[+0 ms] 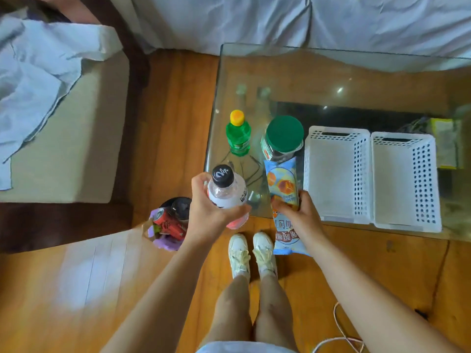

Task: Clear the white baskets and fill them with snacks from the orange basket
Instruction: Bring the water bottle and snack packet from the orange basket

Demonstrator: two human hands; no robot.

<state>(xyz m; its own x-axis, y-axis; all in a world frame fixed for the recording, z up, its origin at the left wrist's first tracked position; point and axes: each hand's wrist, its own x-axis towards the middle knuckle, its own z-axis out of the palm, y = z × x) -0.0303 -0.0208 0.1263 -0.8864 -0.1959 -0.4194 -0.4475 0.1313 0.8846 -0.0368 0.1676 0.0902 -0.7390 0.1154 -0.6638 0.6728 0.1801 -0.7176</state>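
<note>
Hands came first in my view: the left hand (207, 207) had its fingers curled round a clear bottle with a black cap (225, 192), held upright over the near left corner of the glass table (331, 64), while the right hand (297, 210) gripped a long blue snack packet (283, 197) round its middle, the packet running from the table edge down past my right shoe. Both forearms reached forward from the near side, roughly parallel. I counted two white baskets (337, 174) (405, 182), side by side and touching on the near right part of the table, nothing showing inside either. Left of them stood one jar with a green lid (284, 138) and one green bottle with a yellow cap (238, 135), near each other but apart. On the wooden floor to the left, one small container (168, 225) held a red can and purple wrappers; whether it was the orange basket I could not tell.
</note>
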